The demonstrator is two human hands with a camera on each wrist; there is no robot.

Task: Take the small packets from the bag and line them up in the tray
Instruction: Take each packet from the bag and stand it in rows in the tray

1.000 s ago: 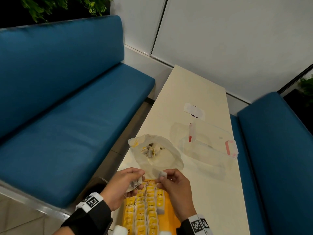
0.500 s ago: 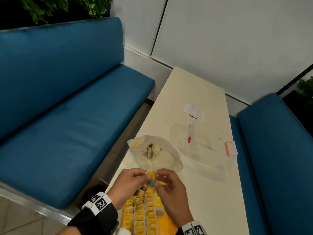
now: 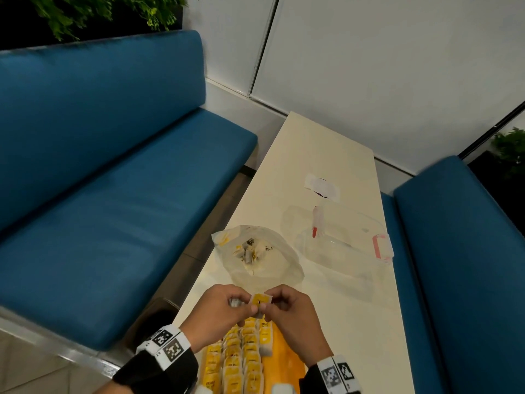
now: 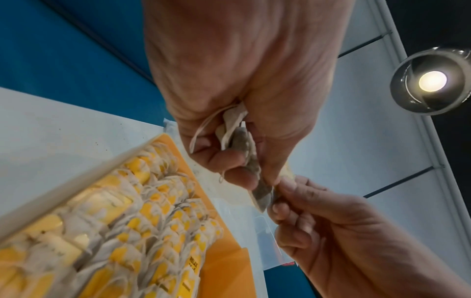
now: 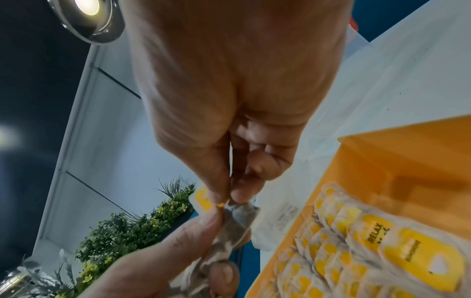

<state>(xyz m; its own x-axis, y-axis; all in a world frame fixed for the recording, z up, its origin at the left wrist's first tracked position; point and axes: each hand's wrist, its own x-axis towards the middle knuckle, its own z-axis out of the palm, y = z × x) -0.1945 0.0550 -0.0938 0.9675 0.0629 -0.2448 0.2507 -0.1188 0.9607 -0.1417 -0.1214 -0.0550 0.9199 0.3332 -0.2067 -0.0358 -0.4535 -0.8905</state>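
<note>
Both hands meet just above the far end of the orange tray. My left hand grips a small grey packet with a loose string against its curled fingers. My right hand pinches the packet's yellow tag between thumb and forefinger. In the right wrist view, the right hand holds the tag at the top of the packet. Rows of yellow-tagged packets fill the tray's left part. The clear plastic bag lies open beyond the hands, with several packets inside.
A clear plastic box with red clips stands right of the bag, and a white paper lies farther back on the narrow cream table. Blue benches flank the table. The tray's right part holds no packets.
The hands, apart a second ago, have come together on one packet. Its yellow tag now faces up between them, a little farther from the tray's rows.
</note>
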